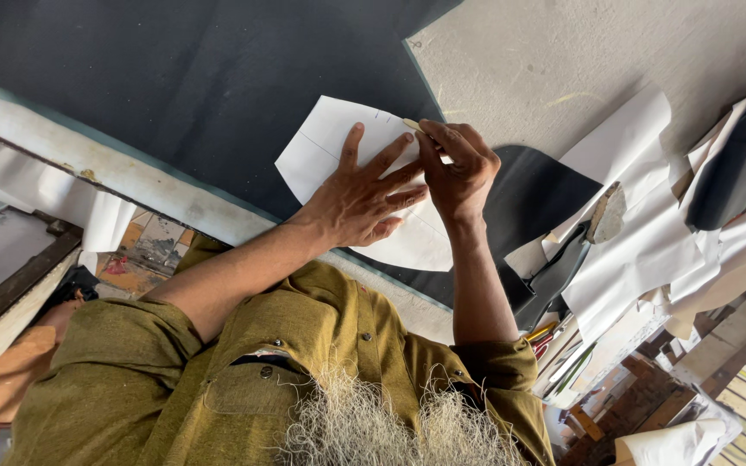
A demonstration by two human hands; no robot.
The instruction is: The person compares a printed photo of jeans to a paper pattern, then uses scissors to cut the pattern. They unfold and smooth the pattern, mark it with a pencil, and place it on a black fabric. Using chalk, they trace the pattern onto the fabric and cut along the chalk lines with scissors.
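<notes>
The right hand's (459, 168) fingers (442, 138) are pinching together on a small pale chalk (411, 123), whose tip is touching the upper edge of a white paper pattern (330, 142). The hand is curling over, knuckles up, with its wrist running back towards the body.

Just beside it, the left hand (356, 203) is lying flat on the pattern, palm down. Its fingers are spreading apart and gripping nothing, only pressing the paper. Their tips are reaching to the right hand and seem to be touching it.

The pattern is a curved white sheet with faint pencil lines. It is lying on a black cloth (218, 78), which is covering the left and upper part of the grey worktop (563, 60). A rounded flap of the same black cloth (537, 185) is showing to the right of the right hand.

Further right, loose white sheets (641, 242) are overlapping one another, with a flat stone-like lump (606, 214) sitting on them. Another black piece (736, 160) is lying near the right edge. Below the sheets, red handles (546, 332) are sticking out from the clutter; I cannot tell what tool they belong to.

Both forearms are bare, coming out of rolled olive sleeves (131, 345) at the bottom of the view.
</notes>
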